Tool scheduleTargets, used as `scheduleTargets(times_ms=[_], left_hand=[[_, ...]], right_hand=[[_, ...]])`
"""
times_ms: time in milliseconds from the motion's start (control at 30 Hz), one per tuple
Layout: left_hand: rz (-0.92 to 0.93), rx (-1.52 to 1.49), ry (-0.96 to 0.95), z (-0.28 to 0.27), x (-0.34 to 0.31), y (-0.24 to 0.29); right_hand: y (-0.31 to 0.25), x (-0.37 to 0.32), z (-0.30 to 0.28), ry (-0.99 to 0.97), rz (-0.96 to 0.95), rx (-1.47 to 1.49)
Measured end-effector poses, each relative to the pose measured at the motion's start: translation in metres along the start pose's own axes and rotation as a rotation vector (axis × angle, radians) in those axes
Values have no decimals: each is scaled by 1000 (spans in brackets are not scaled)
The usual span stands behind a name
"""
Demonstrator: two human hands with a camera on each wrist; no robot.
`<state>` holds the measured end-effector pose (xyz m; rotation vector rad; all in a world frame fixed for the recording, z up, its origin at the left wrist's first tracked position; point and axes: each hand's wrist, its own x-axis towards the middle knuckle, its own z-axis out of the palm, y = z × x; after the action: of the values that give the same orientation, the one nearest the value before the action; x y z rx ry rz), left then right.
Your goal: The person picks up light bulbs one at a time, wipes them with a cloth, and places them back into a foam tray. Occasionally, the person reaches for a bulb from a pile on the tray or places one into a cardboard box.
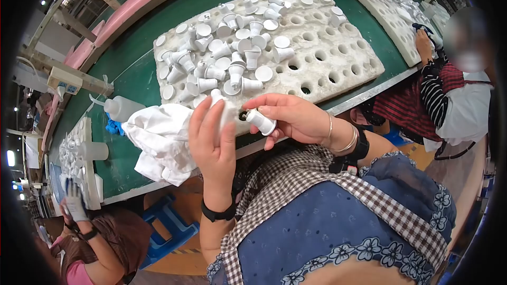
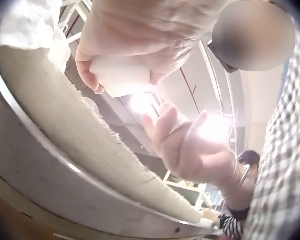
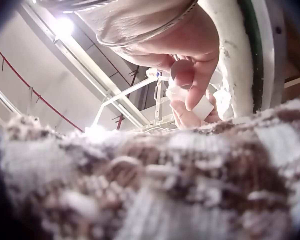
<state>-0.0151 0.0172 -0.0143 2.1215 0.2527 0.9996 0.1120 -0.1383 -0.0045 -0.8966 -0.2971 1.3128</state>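
My right hand (image 1: 300, 117) pinches a small white spool-shaped part (image 1: 262, 122) with a flared round end, held at the near edge of the white holed board (image 1: 346, 68). In the right wrist view that round end (image 3: 182, 73) shows between the fingers. Just to the left, my left hand (image 1: 212, 145) is raised with its palm toward me, partly blurred in the head view. From the left wrist view, its fingers and thumb grip a white block-like piece (image 2: 121, 75) with a straight lower edge. I cannot tell what kind of piece this is.
Many similar white parts (image 1: 252, 58) lie heaped on the board. A crumpled white cloth (image 1: 161, 137) and a squeeze bottle (image 1: 122, 108) lie left on the green table (image 1: 134, 82). Other people work at right (image 1: 454, 100) and lower left (image 1: 100, 248).
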Motion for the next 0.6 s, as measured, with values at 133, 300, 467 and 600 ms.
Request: scheduleTargets(times_ms=[133,300,467,600], left_hand=[[-51,-116,-198,5,2,9],[-518,-485,-165,3,-3,6],[-590,-643,-77,4,-3,1],[-445,-525,67,-3,-2,-1]], right_hand=[[4,5,4,55,24,-44],[3,1,13,62,-49,-73],[2,-3,18,127,-336,-783],[13,8,12,119,-398,-454]])
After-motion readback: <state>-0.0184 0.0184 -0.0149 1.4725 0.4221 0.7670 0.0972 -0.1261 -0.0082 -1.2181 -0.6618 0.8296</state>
